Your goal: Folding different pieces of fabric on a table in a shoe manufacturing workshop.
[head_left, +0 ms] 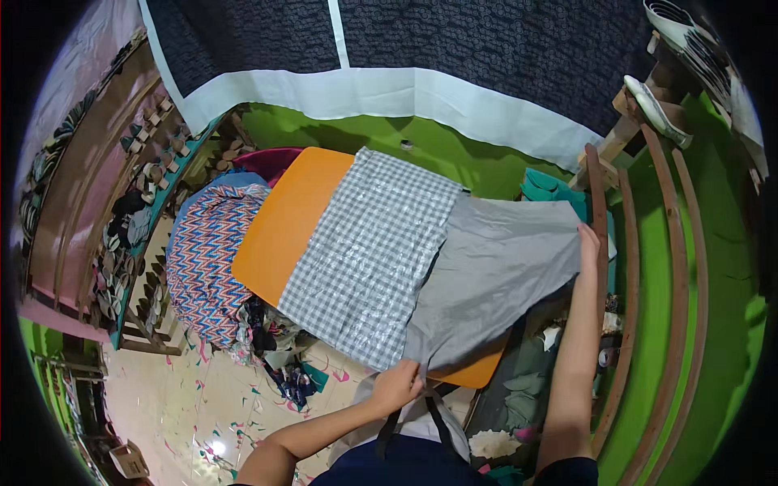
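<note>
A grey piece of fabric [494, 267] stretches between my two hands over the right part of an orange tabletop [300, 202]. My left hand [397, 383] is closed on its near corner, at the table's front edge. At the far right, my right hand [589, 241] grips the other end, its fingers folded over the fabric's edge. Beside the grey fabric, a grey-and-white checked cloth [373, 251] with a shiny surface lies across the middle of the table. The two meet along a slanting line; whether they are joined there I cannot tell.
Left of the table bulges a zigzag-patterned cloth bundle [212, 263]. Shelves with shoe parts [150, 182] line the left wall. Scraps [284, 377] litter the tiled floor. Wooden rails [668, 267] run along the right, and a dark curtain [470, 49] hangs behind.
</note>
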Tool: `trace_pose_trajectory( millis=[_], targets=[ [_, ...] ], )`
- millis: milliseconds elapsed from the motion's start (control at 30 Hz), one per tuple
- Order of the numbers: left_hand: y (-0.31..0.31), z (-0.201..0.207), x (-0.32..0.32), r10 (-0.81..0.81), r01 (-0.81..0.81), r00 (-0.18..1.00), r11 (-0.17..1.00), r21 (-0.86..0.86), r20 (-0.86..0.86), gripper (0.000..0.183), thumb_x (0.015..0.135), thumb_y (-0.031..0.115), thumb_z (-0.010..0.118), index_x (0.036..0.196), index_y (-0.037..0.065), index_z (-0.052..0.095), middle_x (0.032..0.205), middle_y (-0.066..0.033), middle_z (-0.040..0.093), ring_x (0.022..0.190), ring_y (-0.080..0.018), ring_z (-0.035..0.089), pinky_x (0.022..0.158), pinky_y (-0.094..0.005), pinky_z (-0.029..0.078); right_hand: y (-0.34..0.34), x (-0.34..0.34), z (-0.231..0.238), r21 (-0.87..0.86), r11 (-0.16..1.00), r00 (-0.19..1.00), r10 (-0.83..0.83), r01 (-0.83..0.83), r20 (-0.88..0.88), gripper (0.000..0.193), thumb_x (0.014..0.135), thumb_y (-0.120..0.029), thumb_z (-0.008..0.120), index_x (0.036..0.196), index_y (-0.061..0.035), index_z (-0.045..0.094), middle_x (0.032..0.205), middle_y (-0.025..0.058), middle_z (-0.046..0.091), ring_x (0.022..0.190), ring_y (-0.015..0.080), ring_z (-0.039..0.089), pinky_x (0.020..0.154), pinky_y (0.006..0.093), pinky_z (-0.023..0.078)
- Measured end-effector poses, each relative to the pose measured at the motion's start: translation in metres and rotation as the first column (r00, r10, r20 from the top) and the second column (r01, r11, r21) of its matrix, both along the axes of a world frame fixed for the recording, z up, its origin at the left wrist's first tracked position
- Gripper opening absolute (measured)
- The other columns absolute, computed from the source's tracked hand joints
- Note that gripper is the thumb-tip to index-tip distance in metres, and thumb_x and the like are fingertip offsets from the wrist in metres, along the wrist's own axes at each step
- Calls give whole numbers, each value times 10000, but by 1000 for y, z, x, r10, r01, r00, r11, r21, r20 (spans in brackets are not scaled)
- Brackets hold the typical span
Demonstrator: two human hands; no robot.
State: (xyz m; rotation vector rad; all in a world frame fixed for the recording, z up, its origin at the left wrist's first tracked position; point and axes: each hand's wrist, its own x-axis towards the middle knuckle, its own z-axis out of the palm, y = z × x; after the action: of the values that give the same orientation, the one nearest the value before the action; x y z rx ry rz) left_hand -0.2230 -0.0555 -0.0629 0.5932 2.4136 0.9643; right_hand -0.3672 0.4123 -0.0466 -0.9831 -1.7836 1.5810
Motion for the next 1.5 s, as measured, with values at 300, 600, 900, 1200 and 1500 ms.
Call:
trace_pose_trajectory(
  millis=[300, 600, 900, 1200, 1500],
  targets=[
    [66, -21, 4, -165, 140, 851, 986, -87, -499, 582, 658, 452, 645, 1030, 34, 482, 934, -128, 483, 818, -275, 494, 694, -363, 392, -61, -17, 2, -326, 876, 925, 278, -355, -259, 405, 778, -101, 603, 1161, -61, 478, 1115, 89, 482, 1016, 170, 441, 873, 280, 343],
    [77, -57, -8, -250, 162, 928, 938, -307, -275, 205, 730, 200, 552, 845, 35, 513, 808, -133, 551, 699, -308, 579, 596, -413, 470, -55, -32, 69, -103, 945, 873, 240, -310, -425, 209, 821, -78, 564, 1023, -26, 549, 953, 7, 532, 857, 93, 487, 789, 222, 374],
    [24, 0, 8, 266, -302, 937, 943, 142, 225, 357, 826, 361, 480, 938, 22, 461, 693, -212, 548, 678, -383, 551, 615, -459, 412, -86, -60, 61, -80, 939, 910, 301, -336, -287, 208, 830, -104, 546, 1013, -7, 569, 1003, 25, 547, 934, 110, 482, 818, 231, 363],
    [-81, -26, 0, 354, -371, 920, 925, 81, 171, 344, 758, 262, 563, 1032, 57, 526, 836, -158, 611, 746, -293, 602, 661, -378, 470, -193, -142, 59, 16, 808, 789, 578, -588, -208, 231, 797, -87, 540, 1018, -31, 574, 900, 9, 535, 790, 90, 468, 705, 223, 376],
    [-133, -31, -36, 596, -598, 775, 799, 59, -209, 371, 788, 222, 553, 1085, 13, 475, 950, -200, 521, 846, -316, 538, 748, -370, 435, -330, -193, 69, -84, 533, 539, 839, -842, -73, 465, 834, 35, 385, 1291, -37, 348, 1303, 151, 393, 1084, 172, 460, 848, 260, 395]
  ],
)
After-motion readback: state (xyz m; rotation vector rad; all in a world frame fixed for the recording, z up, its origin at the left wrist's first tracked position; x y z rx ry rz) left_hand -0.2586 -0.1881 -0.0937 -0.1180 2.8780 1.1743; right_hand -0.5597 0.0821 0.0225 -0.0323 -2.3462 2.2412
